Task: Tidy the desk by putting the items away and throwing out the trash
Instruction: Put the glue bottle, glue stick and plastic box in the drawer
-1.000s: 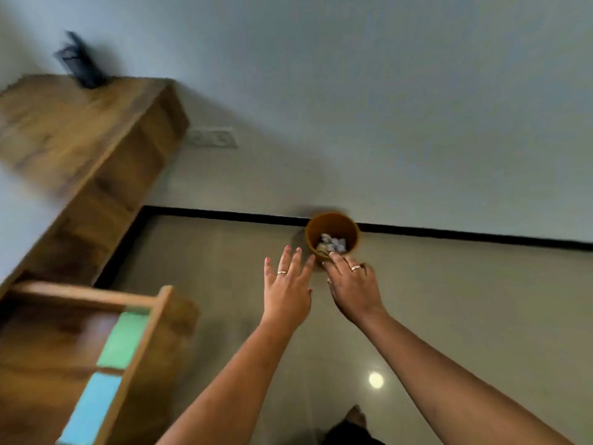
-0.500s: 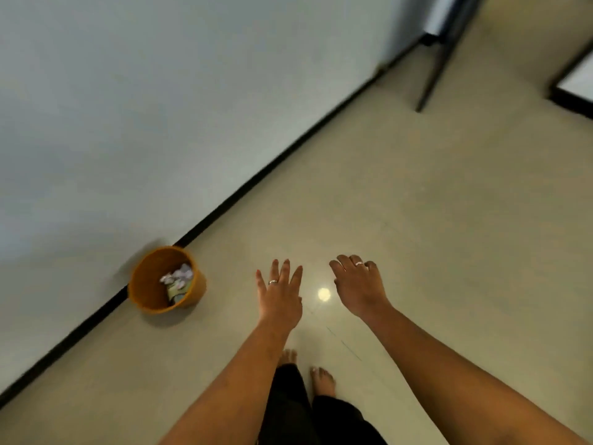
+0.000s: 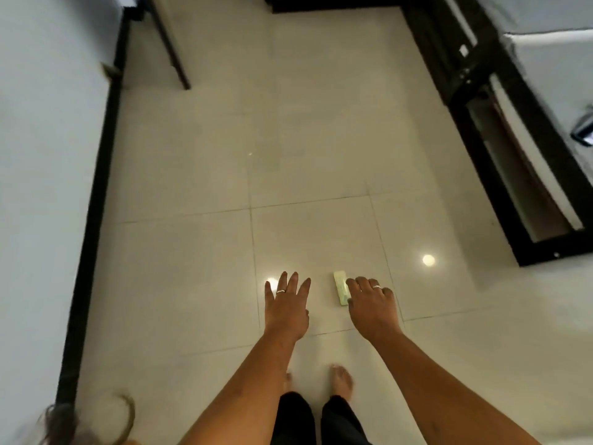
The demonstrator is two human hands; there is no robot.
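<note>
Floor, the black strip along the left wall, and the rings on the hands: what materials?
Floor: glossy beige tile, likely glazed ceramic or polished stone, going by the grout lines and sharp lamp glints. Black strip: dark skirting, material unclear through the blur. Rings: pale shiny metal, silver-looking.

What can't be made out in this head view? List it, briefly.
All head view.
Pale green rectangular strip: right hand covers its near end; held, lying on the floor, or a reflection, unclear.
Small dark object: cut off by the right edge.
Brown hair strands: blurred, bottom-left corner.
</note>
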